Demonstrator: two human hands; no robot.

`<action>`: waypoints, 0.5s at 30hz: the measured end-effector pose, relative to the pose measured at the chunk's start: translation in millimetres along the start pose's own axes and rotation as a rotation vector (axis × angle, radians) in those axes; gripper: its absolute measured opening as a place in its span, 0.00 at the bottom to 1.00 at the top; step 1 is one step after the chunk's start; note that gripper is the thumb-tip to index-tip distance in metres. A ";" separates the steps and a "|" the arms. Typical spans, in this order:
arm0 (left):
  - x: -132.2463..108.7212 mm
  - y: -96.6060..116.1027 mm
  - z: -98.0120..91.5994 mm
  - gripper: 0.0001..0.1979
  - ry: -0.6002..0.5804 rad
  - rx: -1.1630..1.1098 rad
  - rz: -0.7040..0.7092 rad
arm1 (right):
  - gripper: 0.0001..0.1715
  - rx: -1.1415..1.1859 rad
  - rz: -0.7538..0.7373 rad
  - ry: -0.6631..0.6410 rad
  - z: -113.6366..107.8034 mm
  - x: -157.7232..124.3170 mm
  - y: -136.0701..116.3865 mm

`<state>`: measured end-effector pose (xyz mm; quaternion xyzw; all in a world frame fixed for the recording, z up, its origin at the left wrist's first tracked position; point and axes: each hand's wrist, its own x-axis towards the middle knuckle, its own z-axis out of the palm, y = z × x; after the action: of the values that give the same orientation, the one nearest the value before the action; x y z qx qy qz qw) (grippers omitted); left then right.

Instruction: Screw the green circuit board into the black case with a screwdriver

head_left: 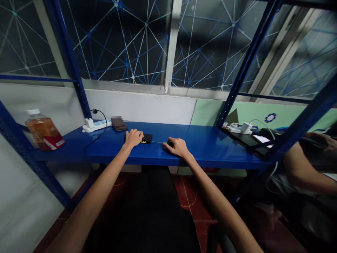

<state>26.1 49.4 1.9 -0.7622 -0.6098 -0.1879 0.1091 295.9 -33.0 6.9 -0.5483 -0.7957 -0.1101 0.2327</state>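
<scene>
On the blue tabletop lies a small flat black box with yellow sockets along its near side, resembling a network router. My left hand covers the box's left part and grips it, fingers bent over its top. Just to the right, my right hand is closed around what looks like a screwdriver. Its thin shaft points left toward the box, and a dark handle with a bit of green shows near my thumb. Whether the tip touches the box I cannot tell. My palm hides most of the handle.
A white power strip with a plugged-in black cable lies at the back left, beside a dark, partly blurred object. A large drink bottle stands far left. Blue rack posts flank the table. Another person's arm is at right.
</scene>
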 end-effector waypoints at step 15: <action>-2.8 2.7 -3.6 0.23 -0.003 0.017 -0.017 | 0.21 0.090 0.100 -0.025 -1.0 2.9 3.9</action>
<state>27.7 44.9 4.2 -0.7563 -0.6180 -0.1825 0.1128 298.9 -29.6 8.8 -0.5775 -0.7744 -0.0559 0.2524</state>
